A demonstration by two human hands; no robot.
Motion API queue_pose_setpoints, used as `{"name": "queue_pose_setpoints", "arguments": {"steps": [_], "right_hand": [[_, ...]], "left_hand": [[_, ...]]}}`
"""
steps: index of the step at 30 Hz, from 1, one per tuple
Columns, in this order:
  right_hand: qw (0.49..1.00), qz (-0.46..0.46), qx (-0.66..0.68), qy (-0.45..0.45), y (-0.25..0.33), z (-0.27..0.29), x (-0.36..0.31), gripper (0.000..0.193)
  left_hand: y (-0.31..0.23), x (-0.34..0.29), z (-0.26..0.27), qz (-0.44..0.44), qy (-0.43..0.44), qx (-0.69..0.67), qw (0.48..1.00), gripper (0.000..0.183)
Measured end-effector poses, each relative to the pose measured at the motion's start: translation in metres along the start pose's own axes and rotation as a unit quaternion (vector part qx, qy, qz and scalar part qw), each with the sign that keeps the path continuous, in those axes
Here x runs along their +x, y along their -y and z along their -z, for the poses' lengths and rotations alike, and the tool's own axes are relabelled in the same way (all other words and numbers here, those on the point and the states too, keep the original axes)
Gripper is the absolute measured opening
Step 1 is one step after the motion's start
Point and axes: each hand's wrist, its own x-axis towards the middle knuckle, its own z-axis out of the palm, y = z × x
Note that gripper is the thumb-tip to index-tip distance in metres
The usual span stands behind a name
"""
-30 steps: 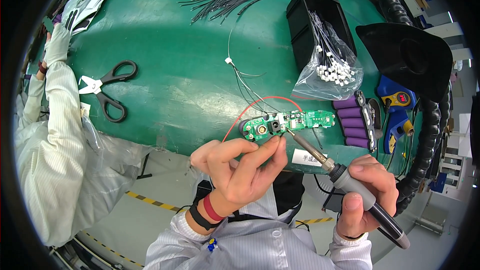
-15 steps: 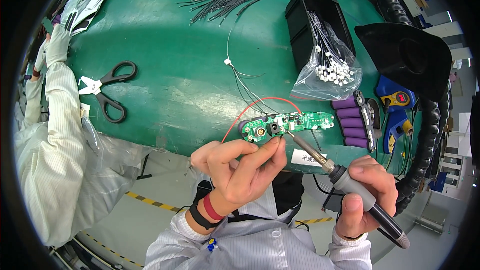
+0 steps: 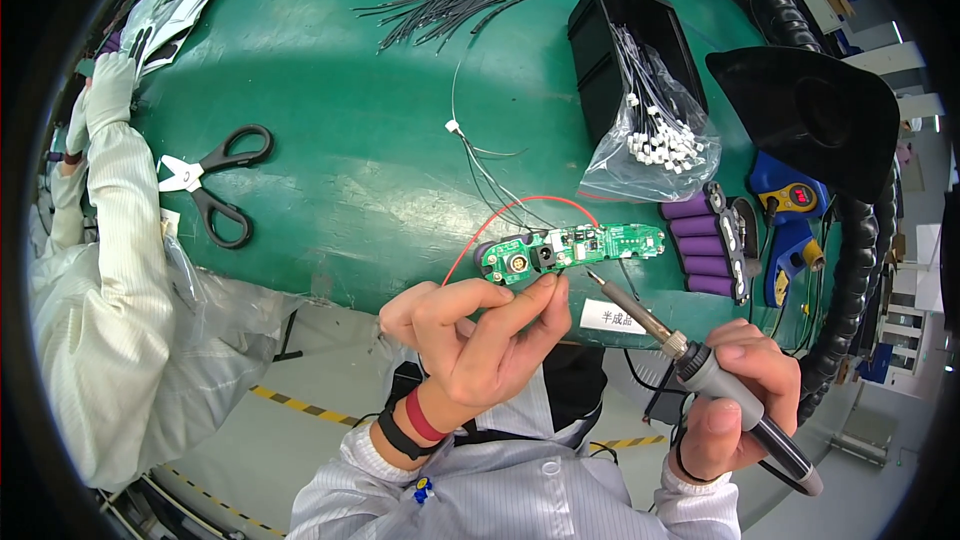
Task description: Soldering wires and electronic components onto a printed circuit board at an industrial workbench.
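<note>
My left hand (image 3: 480,335) is closed in a pinch. A thin red wire (image 3: 520,202) loops from the top of a green circuit board (image 3: 632,240) down into this hand. Its fingertips rest against the board's lower edge, by a black socket (image 3: 545,256); the wire's end is hidden. A round metal connector (image 3: 518,263) sits at the board's left end, with something purple beneath. My right hand (image 3: 745,390) is wrapped round the grey and black handle of a soldering iron (image 3: 715,380). The iron's tip points up-left, just below the board and apart from it.
Right of the board stand purple battery cells (image 3: 700,240) and a blue soldering station (image 3: 790,195). Behind are a black bin (image 3: 640,50) with bagged white-plug wires (image 3: 665,140), and black wires (image 3: 440,10). Scissors (image 3: 215,185) lie left, near a co-worker's sleeve (image 3: 125,210). A paper label (image 3: 612,317) is at the front.
The soldering iron's tip has drawn back from the board, down and to the right, with my right hand. My left hand has hardly moved.
</note>
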Motion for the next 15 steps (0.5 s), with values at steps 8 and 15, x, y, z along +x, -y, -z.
{"name": "queue_pose_setpoints", "arguments": {"steps": [8, 15], "right_hand": [[0.999, -0.046, 0.016, -0.006, 0.003, 0.010, -0.010, 0.042], [0.997, -0.066, 0.016, -0.029, 0.007, 0.011, -0.015, 0.045]], "left_hand": [[0.000, 0.001, 0.001, -0.002, 0.002, 0.003, 1.000, 0.029], [-0.001, 0.000, 0.000, 0.001, -0.002, -0.001, 1.000, 0.029]]}}
